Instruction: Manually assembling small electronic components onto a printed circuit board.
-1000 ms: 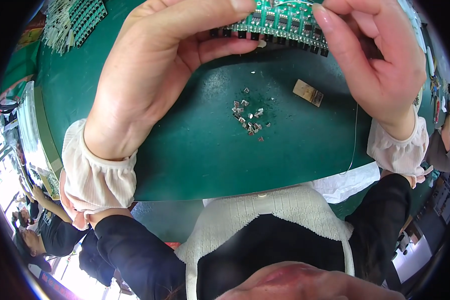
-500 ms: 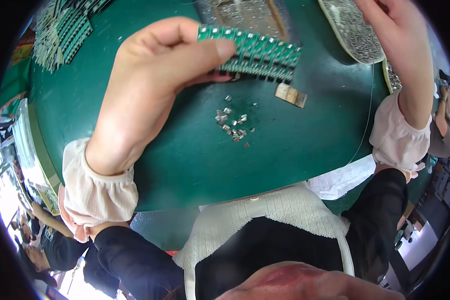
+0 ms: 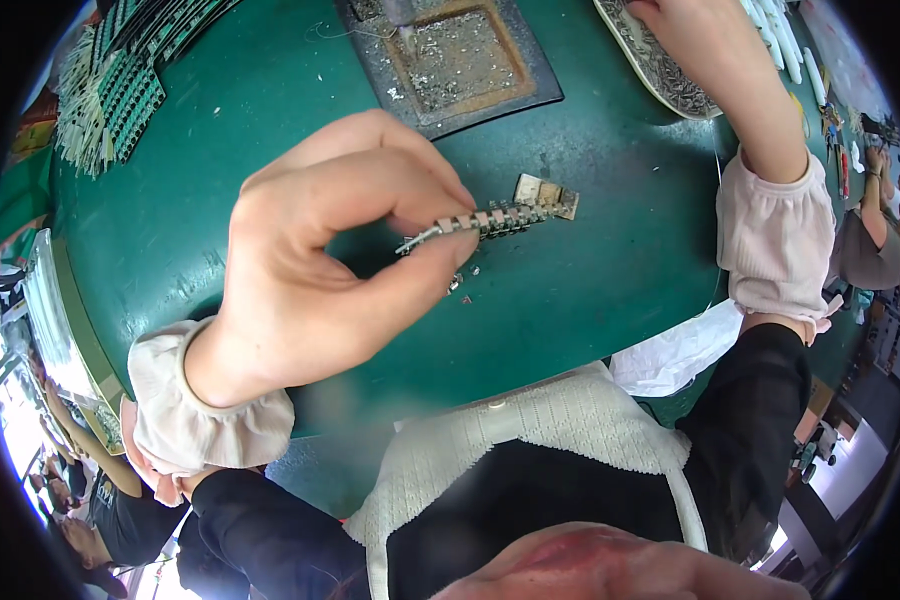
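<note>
One board strip (image 3: 490, 220) is pinched edge-on between thumb and forefinger of the left hand (image 3: 320, 270), lifted above the green table (image 3: 590, 300), probably so its row of parts can be looked along. Only its narrow edge shows, so the number of segments cannot be counted surely.

Just beyond the strip's far end one small tan block (image 3: 546, 194) lies on the table. Under the strip a few tiny metal bits (image 3: 462, 285) are scattered, too small to count.

Farther from the strip, toward the top, stands one dark square tray (image 3: 450, 60) holding grey flecked dross. To the right of the strip the right hand (image 3: 700, 50) reaches to an oval dish (image 3: 660, 70) at the table edge; whether it grips anything cannot be told. Far left of the strip a heap of green boards (image 3: 120, 80) lies fanned out, many, uncounted.
</note>
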Demonstrator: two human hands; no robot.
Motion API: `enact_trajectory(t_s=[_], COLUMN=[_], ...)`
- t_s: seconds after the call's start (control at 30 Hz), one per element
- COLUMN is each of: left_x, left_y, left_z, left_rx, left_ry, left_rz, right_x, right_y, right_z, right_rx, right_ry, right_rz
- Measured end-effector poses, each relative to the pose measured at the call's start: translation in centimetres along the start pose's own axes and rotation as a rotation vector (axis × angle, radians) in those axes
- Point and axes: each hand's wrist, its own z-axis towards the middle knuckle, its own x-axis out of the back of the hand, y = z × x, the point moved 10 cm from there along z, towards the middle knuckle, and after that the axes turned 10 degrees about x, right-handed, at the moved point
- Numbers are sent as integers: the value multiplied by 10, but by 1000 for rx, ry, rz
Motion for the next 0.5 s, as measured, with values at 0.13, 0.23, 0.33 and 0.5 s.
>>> enact_trajectory(t_s=[0.13,0.23,0.33,0.5], left_x=[-1,-4,-1,-3], left_y=[13,-2,1,29], left_z=[-3,-3,-4,-14], left_rx=[0,160,14,-334], left_ry=[0,-27,41,138], left_rz=[106,101,78,415], right_x=[4,16,20,21], right_y=[-3,-10,-5,-21], right_z=[-2,0,0,2], right_rx=[20,-85,-221,-322], right_ry=[7,-77,-109,-130], right_rz=[-28,8,47,626])
